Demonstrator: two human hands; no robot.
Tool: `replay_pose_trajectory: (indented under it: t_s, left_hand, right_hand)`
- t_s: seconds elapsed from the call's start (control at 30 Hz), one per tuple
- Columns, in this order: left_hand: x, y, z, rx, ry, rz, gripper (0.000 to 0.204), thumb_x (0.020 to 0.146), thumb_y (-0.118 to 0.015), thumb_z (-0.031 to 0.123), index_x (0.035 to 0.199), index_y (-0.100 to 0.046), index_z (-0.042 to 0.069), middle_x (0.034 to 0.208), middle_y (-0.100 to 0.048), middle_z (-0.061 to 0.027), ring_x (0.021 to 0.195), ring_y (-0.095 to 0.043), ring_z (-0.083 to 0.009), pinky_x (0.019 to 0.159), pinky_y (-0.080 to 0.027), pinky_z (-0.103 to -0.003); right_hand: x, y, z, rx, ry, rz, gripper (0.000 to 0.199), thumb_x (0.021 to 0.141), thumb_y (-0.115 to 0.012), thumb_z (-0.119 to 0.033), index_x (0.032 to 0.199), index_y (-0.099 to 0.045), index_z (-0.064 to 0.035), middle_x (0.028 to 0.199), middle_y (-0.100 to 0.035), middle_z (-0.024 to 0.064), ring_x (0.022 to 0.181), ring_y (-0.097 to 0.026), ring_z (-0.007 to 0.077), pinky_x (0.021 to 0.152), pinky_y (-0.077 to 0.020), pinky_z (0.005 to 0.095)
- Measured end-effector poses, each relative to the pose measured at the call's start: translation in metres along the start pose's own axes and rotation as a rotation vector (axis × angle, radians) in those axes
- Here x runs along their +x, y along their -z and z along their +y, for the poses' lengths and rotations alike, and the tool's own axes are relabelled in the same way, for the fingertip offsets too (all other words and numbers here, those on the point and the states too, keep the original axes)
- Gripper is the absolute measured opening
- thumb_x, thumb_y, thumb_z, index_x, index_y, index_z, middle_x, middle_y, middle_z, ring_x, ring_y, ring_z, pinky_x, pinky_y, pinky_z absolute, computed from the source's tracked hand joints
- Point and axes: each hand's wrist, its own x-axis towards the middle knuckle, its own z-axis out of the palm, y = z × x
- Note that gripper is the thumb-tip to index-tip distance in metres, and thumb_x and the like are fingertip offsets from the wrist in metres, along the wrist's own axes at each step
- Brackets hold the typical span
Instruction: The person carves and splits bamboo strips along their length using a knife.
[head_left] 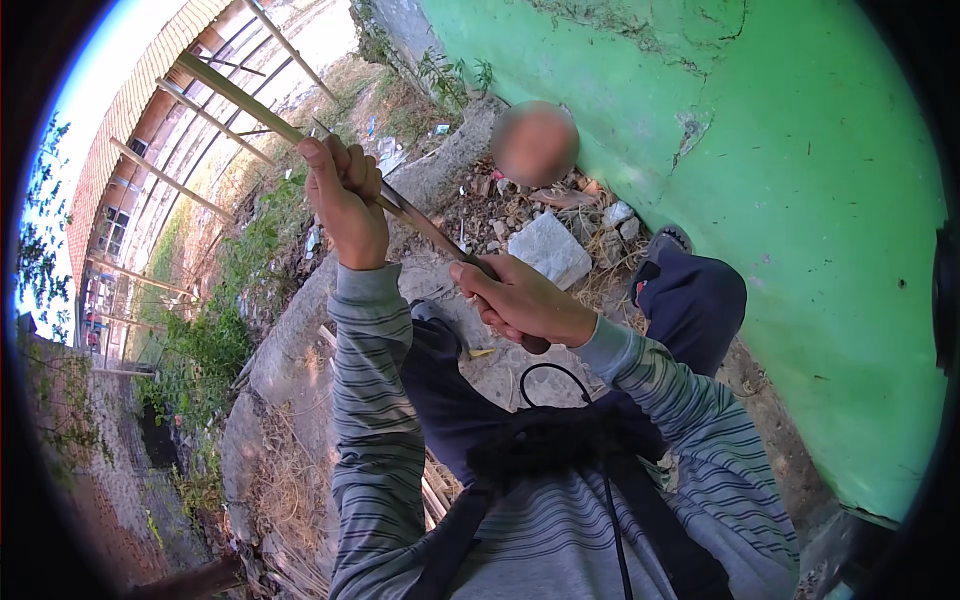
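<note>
My left hand is raised and closed around a greenish bamboo pole, which reaches up to the far left. In my right hand is the dark handle of a long machete, the handle's rounded butt showing below my fingers. Its brownish blade slants up and left to my left hand, lying along the lower end of the bamboo. My left fingers partly hide where blade and pole meet, so I cannot tell whether the edge is in the bamboo.
A green wall rises on the right. Beside it lie a white block and rubble. Green plants grow at the left. Thin wooden poles prop a tiled roof farther off. My legs stand apart on rough concrete.
</note>
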Motion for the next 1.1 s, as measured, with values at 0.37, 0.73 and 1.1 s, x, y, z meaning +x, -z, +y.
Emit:
replay_pose_trajectory:
  t_s: [0.37, 0.73, 1.1]
  left_hand:
    - [0.002, -0.003, -0.001, 0.081, -0.039, 0.076, 0.054, 0.103, -0.049, 0.054, 0.071, -0.03, 0.015, 0.062, -0.019, 0.005, 0.054, -0.015, -0.007, 0.048, -0.014, -0.029]
    - [0.002, 0.0, 0.005, -0.016, 0.011, -0.019, 0.049, 0.105, -0.049, 0.047, 0.071, -0.033, 0.015, 0.065, -0.029, 0.0034, 0.055, -0.024, -0.0076, 0.051, -0.024, -0.028]
    - [0.058, 0.017, 0.04, 0.236, -0.287, -0.253, 0.087, 0.092, -0.041, 0.077, 0.139, -0.046, 0.004, 0.103, -0.057, -0.0098, 0.095, -0.057, -0.0232, 0.08, -0.047, -0.04]
  right_hand:
    - [0.008, -0.024, -0.009, 0.041, 0.037, 0.064, 0.041, 0.104, -0.05, -0.044, 0.084, -0.047, -0.0081, 0.057, -0.045, -0.0027, 0.039, -0.043, 0.0048, 0.037, -0.0365, 0.0239]
    - [0.002, -0.024, 0.012, 0.066, 0.035, 0.141, 0.046, 0.102, -0.053, -0.044, 0.079, -0.052, -0.0038, 0.055, -0.049, 0.0002, 0.038, -0.049, 0.0083, 0.035, -0.0404, 0.0266]
    - [-0.008, -0.017, -0.002, 0.286, -0.039, 0.089, 0.037, 0.102, -0.055, -0.042, 0.092, -0.049, -0.0072, 0.062, -0.045, -0.0029, 0.041, -0.041, 0.0043, 0.038, -0.0346, 0.0217]
